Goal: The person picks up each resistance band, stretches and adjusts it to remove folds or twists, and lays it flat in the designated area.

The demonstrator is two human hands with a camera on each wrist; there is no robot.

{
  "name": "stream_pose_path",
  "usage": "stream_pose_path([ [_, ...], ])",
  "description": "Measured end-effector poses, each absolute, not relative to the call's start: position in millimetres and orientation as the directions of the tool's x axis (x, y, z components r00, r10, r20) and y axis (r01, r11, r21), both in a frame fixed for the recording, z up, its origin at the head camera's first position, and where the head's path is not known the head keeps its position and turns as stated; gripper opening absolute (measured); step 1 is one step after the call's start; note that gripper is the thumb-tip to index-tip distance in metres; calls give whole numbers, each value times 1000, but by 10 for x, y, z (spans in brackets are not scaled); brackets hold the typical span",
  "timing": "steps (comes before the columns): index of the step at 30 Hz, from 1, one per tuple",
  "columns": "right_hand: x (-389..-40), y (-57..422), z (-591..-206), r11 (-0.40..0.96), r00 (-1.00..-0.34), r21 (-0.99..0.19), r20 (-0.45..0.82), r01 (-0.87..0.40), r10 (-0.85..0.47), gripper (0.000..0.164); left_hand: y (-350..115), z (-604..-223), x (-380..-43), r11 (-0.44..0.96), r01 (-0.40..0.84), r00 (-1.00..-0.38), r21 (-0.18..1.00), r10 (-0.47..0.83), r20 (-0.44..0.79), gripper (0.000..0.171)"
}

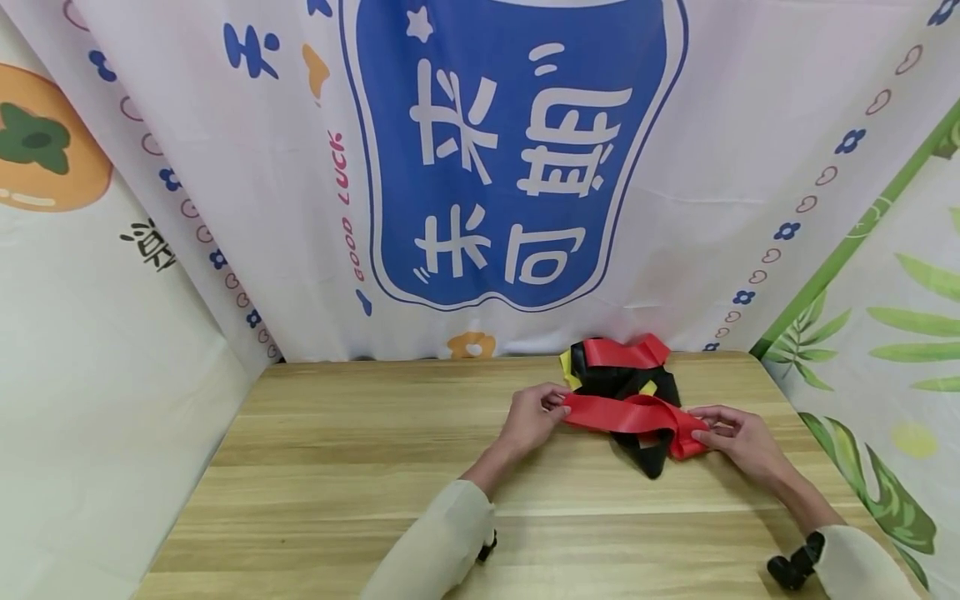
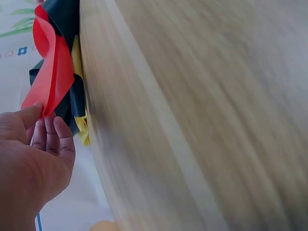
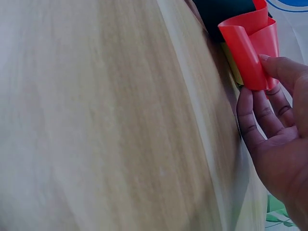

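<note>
A red resistance band (image 1: pixel 611 412), flat and rubbery, stretches sideways above the table between both hands. My left hand (image 1: pixel 534 418) pinches its left end between thumb and fingers; the left wrist view shows the folded red strip (image 2: pixel 57 79) there. At the other end my right hand (image 1: pixel 742 442) pinches the band, which doubles over in a loop near the fingertips, as the right wrist view shows on the red fold (image 3: pixel 252 55). Behind and under it lie crumpled black bands (image 1: pixel 611 381), another red piece (image 1: pixel 626 353) and a yellow band (image 1: pixel 567 371). A black end (image 1: pixel 651 461) hangs toward the front.
The wood-grain table (image 1: pixel 337 467) runs back to a white printed curtain (image 1: pixel 712 192) with a blue sign pattern. Printed cloths (image 1: pixel 90 333) flank it on the left and right. The heap of bands sits close to the rear edge, right of centre.
</note>
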State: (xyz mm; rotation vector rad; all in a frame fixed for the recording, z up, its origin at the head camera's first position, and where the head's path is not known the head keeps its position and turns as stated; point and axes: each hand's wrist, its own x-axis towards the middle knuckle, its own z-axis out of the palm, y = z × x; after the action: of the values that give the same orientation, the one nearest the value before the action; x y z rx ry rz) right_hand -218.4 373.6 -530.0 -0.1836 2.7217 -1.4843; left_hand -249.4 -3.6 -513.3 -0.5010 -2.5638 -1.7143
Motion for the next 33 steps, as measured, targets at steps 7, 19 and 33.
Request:
stream_pose_path([
  [7,-2161,3766,-5253,542,-992,-835,28,-89,-120,43,-135,-5100,-2510,357,253,-959,899,216,184,20],
  [19,-2179,3799,-5120,569,-991,-815,40,-108,-131,38,-281,-5045,-2526,355,231,-970,906,158,186,20],
  [33,-2141,3674,-4931,552,-987,-828,15,-101,-158,33,-500,-4888,-2432,370,202,-978,907,120,169,23],
])
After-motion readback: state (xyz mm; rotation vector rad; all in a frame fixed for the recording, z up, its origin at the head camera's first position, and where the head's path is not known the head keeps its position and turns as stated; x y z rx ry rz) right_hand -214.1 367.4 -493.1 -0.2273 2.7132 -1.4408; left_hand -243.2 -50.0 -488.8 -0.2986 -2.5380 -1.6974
